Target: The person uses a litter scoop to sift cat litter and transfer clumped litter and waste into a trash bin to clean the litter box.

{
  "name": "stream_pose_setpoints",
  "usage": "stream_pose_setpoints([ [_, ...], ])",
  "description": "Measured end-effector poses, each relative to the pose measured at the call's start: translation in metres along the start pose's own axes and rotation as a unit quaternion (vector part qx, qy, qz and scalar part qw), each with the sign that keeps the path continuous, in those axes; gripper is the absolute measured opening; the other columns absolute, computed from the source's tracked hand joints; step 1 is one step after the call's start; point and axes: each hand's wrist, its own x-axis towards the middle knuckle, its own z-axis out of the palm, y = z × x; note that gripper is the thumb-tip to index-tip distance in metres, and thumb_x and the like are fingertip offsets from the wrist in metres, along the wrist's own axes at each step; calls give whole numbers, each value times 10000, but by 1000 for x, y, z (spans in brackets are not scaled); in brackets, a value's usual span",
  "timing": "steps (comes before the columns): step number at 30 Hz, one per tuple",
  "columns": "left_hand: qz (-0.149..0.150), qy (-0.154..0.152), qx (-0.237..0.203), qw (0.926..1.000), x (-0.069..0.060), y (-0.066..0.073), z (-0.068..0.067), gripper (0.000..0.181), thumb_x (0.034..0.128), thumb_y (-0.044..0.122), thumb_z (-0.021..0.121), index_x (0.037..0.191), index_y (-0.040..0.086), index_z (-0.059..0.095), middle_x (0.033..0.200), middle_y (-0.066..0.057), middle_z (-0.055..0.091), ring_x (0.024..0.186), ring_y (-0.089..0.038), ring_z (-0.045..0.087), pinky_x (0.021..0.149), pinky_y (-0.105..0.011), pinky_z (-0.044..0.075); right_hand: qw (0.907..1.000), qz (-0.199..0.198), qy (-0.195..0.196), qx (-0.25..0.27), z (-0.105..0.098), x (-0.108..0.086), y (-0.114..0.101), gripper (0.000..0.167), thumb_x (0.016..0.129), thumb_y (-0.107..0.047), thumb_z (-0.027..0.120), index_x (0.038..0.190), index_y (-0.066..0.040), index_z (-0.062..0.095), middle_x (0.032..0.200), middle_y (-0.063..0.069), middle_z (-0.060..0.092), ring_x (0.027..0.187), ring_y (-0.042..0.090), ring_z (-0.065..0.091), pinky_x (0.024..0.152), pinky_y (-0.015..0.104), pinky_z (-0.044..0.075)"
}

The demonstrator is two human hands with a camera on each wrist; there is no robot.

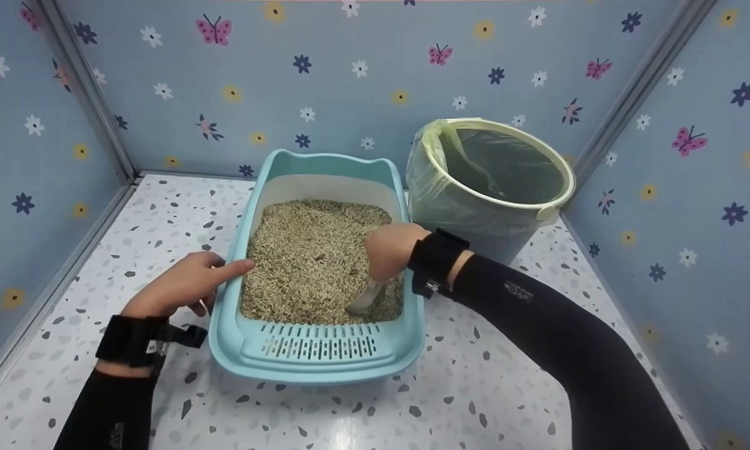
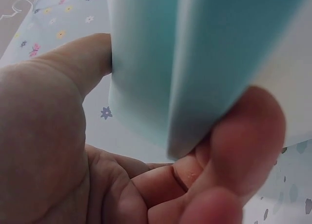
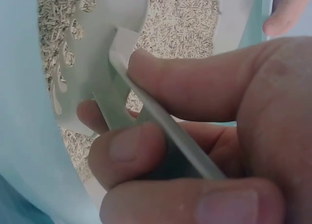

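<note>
A light blue litter box point(image 1: 319, 374) holds a bed of tan pellet litter point(image 1: 306, 256). Its left rim is gripped by my left hand point(image 1: 181, 284), the thumb over the top; in the left wrist view, curled fingers point(image 2: 248, 141) reach under the blue edge. My right hand point(image 1: 392, 250) holds a pale litter scoop point(image 1: 364, 299) low over the box's right side, its blade down at the litter. From the right wrist, thumb and fingers wrap the handle of the scoop point(image 3: 95, 58), and several slots show in its blade.
A white bin point(image 1: 506, 244) lined with a thin greenish bag point(image 1: 434, 181) stands against the box's back right. Flower-patterned panels point(image 1: 344, 87) wall in the back and both sides. The speckled white surface point(image 1: 475, 387) lies under everything.
</note>
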Motion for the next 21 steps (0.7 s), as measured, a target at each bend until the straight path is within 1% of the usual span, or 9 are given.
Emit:
stream_pose_setpoints([
  [2, 16, 11, -8, 10000, 0, 1, 0, 699, 1090, 637, 640, 1255, -38, 562, 886, -119, 705, 616, -243, 709, 600, -459, 652, 9999, -107, -51, -113, 0, 3, -1, 440, 998, -100, 578, 620, -187, 372, 626, -55, 260, 576, 144, 244, 553, 312, 290],
  [6, 27, -3, -28, 10000, 0, 2, 0, 709, 1086, 644, 642, 1255, -40, 567, 882, -124, 713, 623, -245, 713, 609, -468, 656, 9992, -244, -14, -327, 0, 6, -1, 444, 1004, -108, 583, 621, -186, 372, 634, -61, 261, 588, 146, 262, 555, 307, 287],
  [9, 32, -19, -39, 10000, -1, 4, 0, 726, 1078, 656, 648, 1255, -44, 569, 875, -128, 716, 627, -249, 715, 614, -478, 658, 9999, -47, 129, 25, 2, 6, 1, 408, 983, -124, 620, 644, -190, 405, 647, -58, 305, 582, 151, 304, 540, 319, 321],
  [11, 30, -16, -39, 10000, -1, 5, 0, 732, 1071, 664, 654, 1248, -42, 576, 864, -128, 717, 626, -252, 716, 615, -483, 660, 9997, -4, 190, 138, 3, 5, 3, 392, 972, -129, 623, 652, -193, 404, 656, -57, 312, 579, 150, 308, 533, 320, 326],
  [15, 63, -23, 3, 10000, -1, 6, 0, 738, 1064, 674, 657, 1234, -40, 591, 854, -131, 721, 628, -260, 719, 619, -495, 662, 9977, 199, 381, 522, 8, 3, 9, 387, 955, -150, 646, 648, -200, 417, 646, -62, 332, 556, 148, 327, 514, 327, 339],
  [18, 63, -57, 46, 10000, -1, 6, 0, 740, 1065, 679, 652, 1228, -41, 596, 860, -133, 723, 633, -264, 721, 627, -502, 663, 9943, 380, 599, 799, 13, 1, 12, 382, 977, -218, 688, 672, -201, 459, 659, -58, 384, 565, 169, 392, 533, 353, 389],
  [21, 2, -84, 60, 9999, -1, 6, -1, 743, 1063, 684, 650, 1223, -40, 600, 869, -134, 726, 638, -266, 721, 634, -500, 663, 9901, 477, 803, 1050, 17, -2, 11, 364, 1004, -288, 714, 721, -195, 506, 715, -37, 457, 625, 204, 483, 597, 399, 468],
])
